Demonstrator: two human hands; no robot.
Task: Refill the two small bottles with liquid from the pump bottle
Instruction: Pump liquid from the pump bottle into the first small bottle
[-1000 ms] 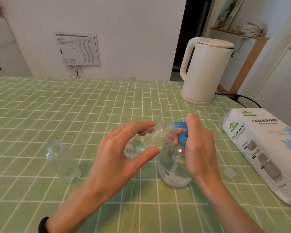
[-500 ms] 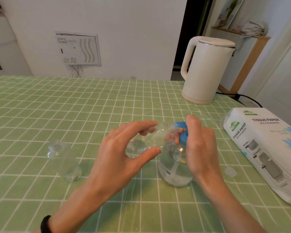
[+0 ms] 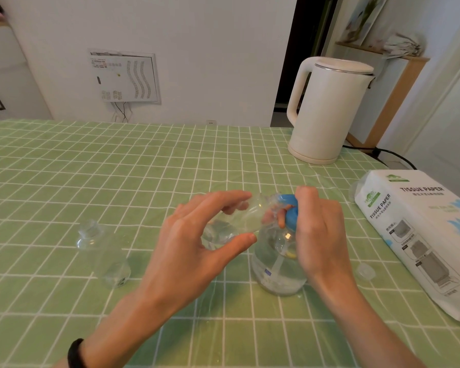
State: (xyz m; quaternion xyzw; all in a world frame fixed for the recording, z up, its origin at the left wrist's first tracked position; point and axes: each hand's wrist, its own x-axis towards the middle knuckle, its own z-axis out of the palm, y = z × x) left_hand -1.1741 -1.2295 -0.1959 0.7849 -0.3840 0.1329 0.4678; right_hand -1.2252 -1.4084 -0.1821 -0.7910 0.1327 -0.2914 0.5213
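The left hand (image 3: pixel 197 243) holds a small bottle (image 3: pixel 231 224) above the bench (image 3: pixel 91 168), pinched between the thumb underneath and the fingers curved over the top. This clear bottle is tilted almost on its side, with its base to the left and its mouth to the right, against the blue pump head (image 3: pixel 290 211). Some clear liquid sits in the lower, left end.

The right hand (image 3: pixel 319 235) is wrapped round the top of the pump bottle (image 3: pixel 276 272), fingers curled over and behind the pump head. A fingertip shows through the clear plastic just under the spout. The pump bottle stands upright on the bench, near the middle and a little right. It is partly filled with clear liquid and its dip tube is visible inside.

A second bottle (image 3: pixel 101 256), also clear, stands on the bench to the left, well apart from both hands and untouched. A small clear cap (image 3: pixel 365 270) lies on the bench to the right of the pump bottle, just beside a tissue pack (image 3: pixel 422 235) that lies flat along the right edge.

A white kettle (image 3: pixel 329 110) stands at the far right of the bench. The bench is covered by a green cloth with a white grid. A black band (image 3: pixel 76 353) circles the left wrist.
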